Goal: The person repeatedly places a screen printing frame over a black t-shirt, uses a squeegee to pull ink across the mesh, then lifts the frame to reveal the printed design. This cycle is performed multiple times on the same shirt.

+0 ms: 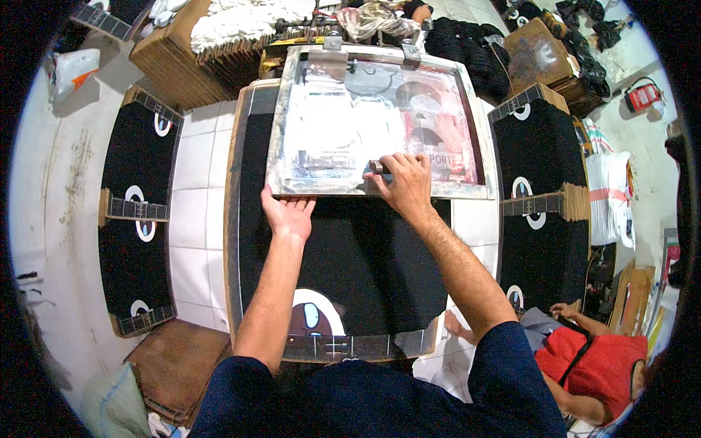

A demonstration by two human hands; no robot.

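Note:
A wooden-framed printing screen (279, 131) with a smeared white and red mesh lies hinged over a board (343, 255) covered in black fabric, which carries a printed cartoon shape near its lower end. At the screen's front left corner, my left hand (287, 212) is palm up, holding the frame by its edge with the fingertips at the rim. My right hand (401, 182) rests over the lower middle of the screen, fingers curled round a dark bar-like tool (376, 166), probably a squeegee, partly hidden by the hand.
Printed black-fabric boards flank me at left (133, 168) and right (533, 255). Cardboard stacks (168, 51), white cloths (241, 22) and black bundles (467, 55) lie behind. A red extinguisher (642, 95) hangs right. A co-worker in red (599, 365) is at lower right; brown boards (175, 358) lie lower left.

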